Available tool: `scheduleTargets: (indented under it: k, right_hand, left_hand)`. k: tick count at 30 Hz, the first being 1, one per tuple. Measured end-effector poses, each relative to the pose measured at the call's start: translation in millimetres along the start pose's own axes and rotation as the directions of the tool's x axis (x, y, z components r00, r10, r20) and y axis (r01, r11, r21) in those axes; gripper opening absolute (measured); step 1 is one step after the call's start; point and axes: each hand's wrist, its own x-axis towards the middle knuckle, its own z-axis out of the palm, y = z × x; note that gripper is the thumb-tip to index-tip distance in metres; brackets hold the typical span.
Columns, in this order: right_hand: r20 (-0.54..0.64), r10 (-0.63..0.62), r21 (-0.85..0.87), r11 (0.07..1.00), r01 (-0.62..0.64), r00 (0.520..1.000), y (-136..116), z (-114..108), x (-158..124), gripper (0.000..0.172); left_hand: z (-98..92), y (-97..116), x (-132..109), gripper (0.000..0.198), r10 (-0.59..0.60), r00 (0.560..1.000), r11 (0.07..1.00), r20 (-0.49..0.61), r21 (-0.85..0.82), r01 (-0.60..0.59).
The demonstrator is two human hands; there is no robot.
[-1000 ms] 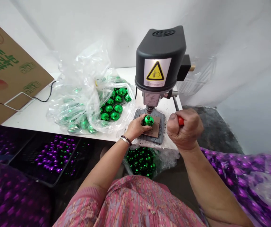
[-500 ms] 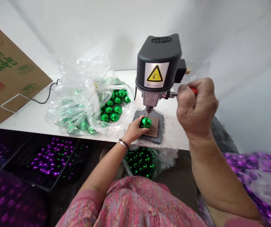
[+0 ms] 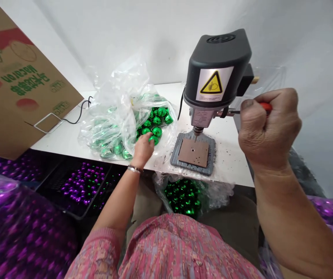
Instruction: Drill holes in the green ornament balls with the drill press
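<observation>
The left hand's [image 3: 143, 150] fingers are bent over the green balls [image 3: 156, 131] in the mouth of the clear bag [image 3: 127, 110]; I can't tell how far open they are or whether they have hold of one. The right hand [image 3: 271, 133] is closed around the red handle [image 3: 265, 106] of the drill [image 3: 218, 62] (its sign [image 3: 212, 82] is yellow). Below, a brown board [image 3: 194, 155] lies on the gray base [image 3: 189, 167].
</observation>
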Motion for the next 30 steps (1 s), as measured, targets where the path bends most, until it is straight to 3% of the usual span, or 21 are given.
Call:
scheduleTargets:
  k: [2,4,6,11,18,21,23,25,27,29,30]
  right_hand:
    - [0.003,-0.001,0.003,1.000,0.001,1.000,-1,-1,-1,0.017]
    - [0.012,-0.004,0.009,1.000,0.004,1.000,-1,-1,-3,0.018]
    - [0.009,-0.016,0.023,1.000,0.015,1.000,0,-1,-4,0.018]
    - [0.006,-0.026,0.030,0.999,0.026,1.000,2,-2,-7,0.018]
    - [0.024,-0.015,0.040,0.999,0.014,1.000,3,-1,-9,0.015]
    - [0.021,-0.007,0.040,0.999,0.006,1.000,4,-1,-10,0.015]
    - [0.032,-0.010,0.044,0.999,0.009,0.999,5,-1,-11,0.015]
    - [0.036,-0.016,0.047,0.999,0.014,0.999,5,-1,-11,0.016]
    - [0.022,-0.027,0.048,0.999,0.026,0.999,5,0,-12,0.019]
    - [0.013,-0.033,0.044,0.999,0.032,0.999,5,0,-12,0.020]
    - [0.018,-0.030,0.039,0.999,0.029,0.999,4,0,-12,0.021]
  left_hand:
    - [-3.3,-6,20,0.037,-0.128,0.991,0.979,0.044,0.164,0.119]
    - [-1.3,-7,30,0.044,-0.176,0.971,0.955,0.162,0.267,0.128]
    - [5.3,-6,31,0.053,-0.150,0.960,0.946,0.238,0.318,0.069]
    - [24.4,-4,24,0.063,-0.104,0.971,0.925,0.217,0.379,0.015]
    - [30.4,-13,23,0.064,0.025,0.980,0.974,0.198,0.216,-0.068]
    - [26.6,-12,25,0.057,-0.017,0.989,0.998,0.146,0.066,0.008]
    - [21.1,-8,24,0.055,-0.092,0.991,0.977,0.095,-0.184,0.109]
    - [14.9,-2,18,0.052,-0.181,0.973,0.800,0.146,-0.554,0.232]
    - [10.8,5,10,0.046,-0.164,0.936,0.463,0.312,-0.813,0.352]
    - [11.2,13,-1,0.039,-0.060,0.887,0.192,0.459,-0.866,0.461]
    - [13.3,17,-6,0.037,-0.014,0.861,0.117,0.508,-0.855,0.506]
